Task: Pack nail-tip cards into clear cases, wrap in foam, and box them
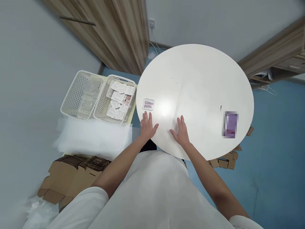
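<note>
My left hand [147,127] is at the left front edge of a round white table [202,73], palm down with the fingers apart. Just beyond its fingertips lies a small clear plastic case [148,104] with two rows of pinkish pieces inside; whether the fingertips touch it I cannot tell. My right hand [180,131] is over the front middle of the table, fingers stretched forward and thumb out to the left. Neither hand holds anything.
A blurred purple object [230,124] lies on the table's right side. Left of the table stand a white basket [97,109] of white packets and another basket [65,101] with clear packaging. White sheets [95,135] and folded cardboard boxes [64,178] are nearer. More cardboard [227,160] lies below the table.
</note>
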Demonstrator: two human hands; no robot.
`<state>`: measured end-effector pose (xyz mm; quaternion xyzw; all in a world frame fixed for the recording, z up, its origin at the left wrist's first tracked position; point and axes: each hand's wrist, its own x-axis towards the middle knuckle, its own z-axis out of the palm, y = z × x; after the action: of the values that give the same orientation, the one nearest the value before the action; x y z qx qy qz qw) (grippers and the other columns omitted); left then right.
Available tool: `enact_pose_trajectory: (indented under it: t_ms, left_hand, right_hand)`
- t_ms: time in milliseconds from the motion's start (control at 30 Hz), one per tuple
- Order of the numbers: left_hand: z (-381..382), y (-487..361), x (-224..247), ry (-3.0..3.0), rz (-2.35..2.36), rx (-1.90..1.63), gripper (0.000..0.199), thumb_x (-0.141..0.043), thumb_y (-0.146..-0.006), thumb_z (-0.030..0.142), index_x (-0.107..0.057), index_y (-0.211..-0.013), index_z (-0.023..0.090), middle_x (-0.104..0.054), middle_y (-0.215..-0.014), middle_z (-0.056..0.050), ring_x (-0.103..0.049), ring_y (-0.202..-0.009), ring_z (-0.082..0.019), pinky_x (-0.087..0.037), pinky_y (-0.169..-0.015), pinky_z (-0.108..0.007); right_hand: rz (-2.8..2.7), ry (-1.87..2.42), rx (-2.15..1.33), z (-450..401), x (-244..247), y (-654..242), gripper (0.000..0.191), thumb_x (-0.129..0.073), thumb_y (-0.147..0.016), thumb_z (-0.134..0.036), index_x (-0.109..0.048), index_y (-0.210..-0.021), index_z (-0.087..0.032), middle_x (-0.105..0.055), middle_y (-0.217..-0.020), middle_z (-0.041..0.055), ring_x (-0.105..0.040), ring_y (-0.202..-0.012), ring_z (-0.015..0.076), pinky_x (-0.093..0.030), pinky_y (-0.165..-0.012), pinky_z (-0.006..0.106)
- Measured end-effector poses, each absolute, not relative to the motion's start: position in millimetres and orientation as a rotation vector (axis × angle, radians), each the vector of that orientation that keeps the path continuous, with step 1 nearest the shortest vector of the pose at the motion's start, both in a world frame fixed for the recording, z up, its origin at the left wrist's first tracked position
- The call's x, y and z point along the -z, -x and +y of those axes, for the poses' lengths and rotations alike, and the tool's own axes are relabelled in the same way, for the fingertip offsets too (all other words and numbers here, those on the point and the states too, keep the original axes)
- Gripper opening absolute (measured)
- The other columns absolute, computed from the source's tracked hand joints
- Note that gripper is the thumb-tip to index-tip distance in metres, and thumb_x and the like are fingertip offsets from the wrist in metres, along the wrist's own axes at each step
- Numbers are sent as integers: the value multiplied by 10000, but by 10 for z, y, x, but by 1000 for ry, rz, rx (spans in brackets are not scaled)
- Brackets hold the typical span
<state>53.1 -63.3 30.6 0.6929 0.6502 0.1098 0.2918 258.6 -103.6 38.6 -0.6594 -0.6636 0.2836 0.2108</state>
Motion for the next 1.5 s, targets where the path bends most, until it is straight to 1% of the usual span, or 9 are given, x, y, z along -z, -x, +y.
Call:
enact_pose_trajectory:
  t_ms: [100, 200, 333, 467, 667, 767, 1033, 1367, 1500]
  left_hand:
    - [-348, -195, -232, -1606, 1683, -550, 790, -432, -817, 469, 20, -1396, 179, 28, -1471, -107, 2, -1342, -268, -107, -1072, -471]
    - [-150, -32, -147, -1381, 1570, -691, 757, -443, -829, 401, 7, -1399, 191, -35, -1474, -81, -80, -1342, -234, -139, -1087, -400]
    - [-32, 4, -114, -1120, 1421, -737, 696, -409, -850, 383, -3, -1397, 239, -78, -1473, -40, -122, -1337, -210, -205, -1068, -380]
    - [18, 37, -138, -1024, 1332, -738, 651, -400, -846, 457, -103, -1392, 261, -102, -1471, -11, -85, -1342, -199, -151, -1085, -365]
    - [-35, 68, -169, -916, 1191, -775, 610, -363, -852, 496, -187, -1378, 242, -222, -1442, -33, -200, -1320, -200, -205, -1071, -364]
    - [-157, -51, -217, -895, 1115, -781, 610, -373, -846, 502, -221, -1370, 230, -262, -1428, -43, -233, -1309, -209, -228, -1065, -359]
    - [-559, -622, -369, -984, 882, -662, 627, -406, -823, 520, -294, -1343, 188, -287, -1412, -96, -274, -1290, -244, -245, -1051, -410]
    - [-896, -1192, -335, -1141, 883, -448, 608, -300, -852, 544, -337, -1319, 156, -367, -1363, -132, -374, -1236, -237, -290, -1021, -427]
    - [-1064, -1402, -353, -1167, 930, -398, 586, -292, -858, 537, -347, -1314, 173, -376, -1359, -124, -387, -1228, -236, -314, -1003, -433]
  right_hand:
    - [-1615, 1807, -1181, -689, -436, -2188, 800, -486, -753, -548, -126, -1387, -218, -93, -1472, 65, -107, -1342, 232, -192, -1068, 461]
    - [-1232, 1710, -1549, -404, -474, -1855, 765, -450, -767, -571, -133, -1384, -249, -152, -1463, 40, -172, -1331, 200, -217, -1072, 412]
    - [-935, 1559, -1709, -171, -472, -1544, 736, -440, -773, -576, -157, -1376, -264, -122, -1470, -2, -140, -1338, 175, -218, -1072, 377]
    - [-822, 1472, -1755, -95, -447, -1361, 733, -461, -766, -569, -171, -1372, -276, -141, -1465, -24, -182, -1328, 181, -240, -1061, 377]
    - [-808, 1419, -1693, -216, -530, -1418, 640, -485, -770, -533, -309, -1331, -280, -291, -1416, -29, -235, -1310, 196, -223, -1067, 387]
    - [-790, 1431, -1615, -399, -609, -1600, 634, -527, -753, -511, -354, -1312, -267, -334, -1396, -10, -268, -1297, 202, -220, -1071, 386]
    - [-668, 1566, -1408, -1118, -754, -2194, 750, -588, -680, -549, -349, -1318, -235, -307, -1406, 43, -252, -1304, 230, -215, -1069, 422]
    - [-714, 1609, -1367, -1710, -666, -2974, 667, -502, -714, -610, -438, -1262, -236, -420, -1339, 65, -343, -1259, 245, -247, -1047, 465]
    - [-760, 1581, -1397, -1834, -581, -3251, 649, -504, -720, -600, -440, -1260, -246, -407, -1348, 45, -342, -1260, 238, -251, -1051, 459]
